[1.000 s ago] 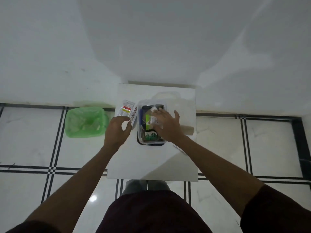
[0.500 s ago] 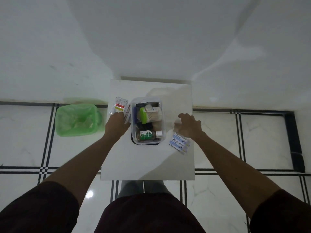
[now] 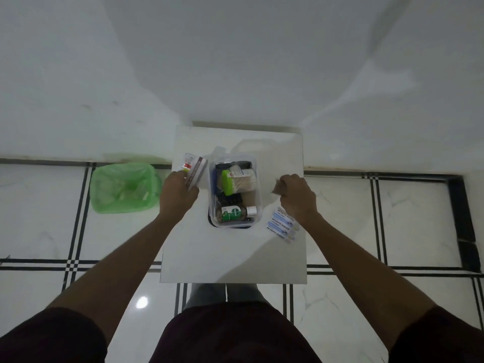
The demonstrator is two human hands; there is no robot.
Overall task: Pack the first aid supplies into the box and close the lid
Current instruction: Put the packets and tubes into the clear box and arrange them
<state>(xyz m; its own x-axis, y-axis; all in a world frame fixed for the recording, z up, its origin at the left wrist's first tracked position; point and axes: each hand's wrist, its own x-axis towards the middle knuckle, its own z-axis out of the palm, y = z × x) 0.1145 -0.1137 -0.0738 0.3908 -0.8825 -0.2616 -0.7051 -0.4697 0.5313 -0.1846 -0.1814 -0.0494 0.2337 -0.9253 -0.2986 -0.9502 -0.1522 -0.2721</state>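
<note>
A clear plastic box [image 3: 258, 203] stands open on a small white table [image 3: 233, 258]. Inside lie a green-capped container of cotton swabs [image 3: 237, 182], a brown antiseptic bottle [image 3: 234, 213] and other items. My left hand [image 3: 178, 193], left of the box, is shut on a small carton [image 3: 195, 171] with a brown stripe. My right hand [image 3: 296, 196], right of the box, grips a brownish roll [image 3: 277, 188] that is mostly hidden. Antiseptic bandage strips [image 3: 281, 227] lie on the table by my right wrist. A clear lid [image 3: 251, 148] seems to lie behind the box.
A green-lined waste bin [image 3: 124, 188] stands on the tiled floor left of the table. A white wall rises right behind the table. My legs are at the table's near edge.
My right hand left the box, moved right and closed on the roll. My left hand lifted the carton nearer the box. The bandage strips came into view.
</note>
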